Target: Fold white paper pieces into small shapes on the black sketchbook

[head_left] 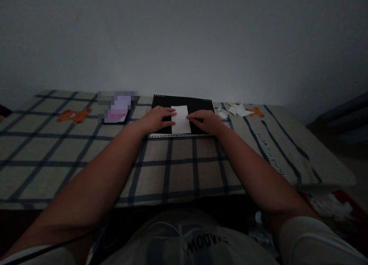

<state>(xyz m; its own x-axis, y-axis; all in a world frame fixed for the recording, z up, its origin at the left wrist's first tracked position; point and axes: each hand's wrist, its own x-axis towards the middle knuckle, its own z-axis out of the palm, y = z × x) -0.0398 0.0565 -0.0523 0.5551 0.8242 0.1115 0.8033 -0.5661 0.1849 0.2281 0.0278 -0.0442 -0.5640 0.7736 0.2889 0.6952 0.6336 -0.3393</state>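
Note:
A small white sheet of paper (181,121) lies upright in front of me on a black, hole-edged notebook cover (198,104). My left hand (158,118) rests at the paper's left side, its fingers stretched out and the thumb apart, the tips on the paper's edge. On the other side, my right hand (206,121) has its fingertips drawn together in a pinch at the paper's right edge. The notebook's perforated white edge (184,135) shows along the near side.
A phone (117,109) with a lit, blurred screen lies to the left. Torn white paper scraps (240,110) and a crumpled paper piece (222,113) lie to the right. A checked tablecloth (181,173) covers the table, which meets a plain wall (184,42).

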